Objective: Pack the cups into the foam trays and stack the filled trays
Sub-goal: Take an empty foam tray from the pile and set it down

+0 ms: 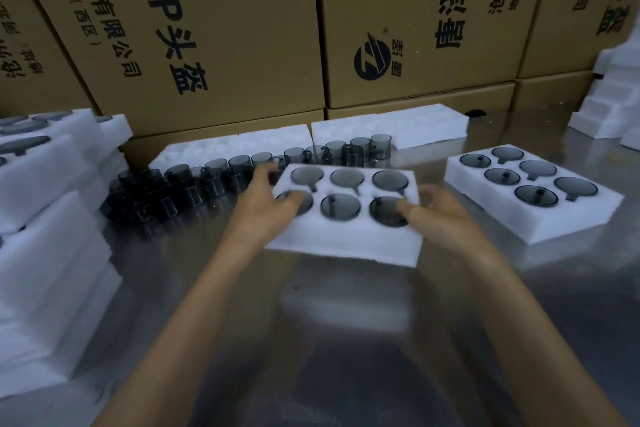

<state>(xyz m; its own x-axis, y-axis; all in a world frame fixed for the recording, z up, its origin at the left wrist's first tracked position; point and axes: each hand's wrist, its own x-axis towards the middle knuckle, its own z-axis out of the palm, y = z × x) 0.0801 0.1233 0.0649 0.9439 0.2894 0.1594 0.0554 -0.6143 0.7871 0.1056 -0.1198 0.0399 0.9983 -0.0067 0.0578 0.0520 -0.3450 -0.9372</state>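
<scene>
The filled foam tray (346,215) sits at the centre of the metal table (346,340), with a smoked-glass cup in each of its six pockets. The left hand (266,204) grips the tray's left end, thumb curled over the top and onto the near-left cup. The right hand (433,208) grips the right end in the same way, thumb on the near-right cup. The tray's near edge appears raised slightly off the table; judged from this, the step in hand is lifting the tray for stacking.

A second filled tray (533,191) lies to the right, well apart. Loose cups (221,173) stand in rows just behind the held tray, in front of empty trays (388,130). A stack of trays (52,218) occupies the left edge. Cardboard cartons (225,28) form the rear wall.

Hazards:
- Foam flexes. Uneven lift may bow the tray and let cups ride up out of their pockets.
- A tilt toward the far side may tip cups onto the loose rows.
- The left fingers are near the loose cups; a sweep to the left may knock them over.
- Misaligned stacking may load cup rims rather than foam.
</scene>
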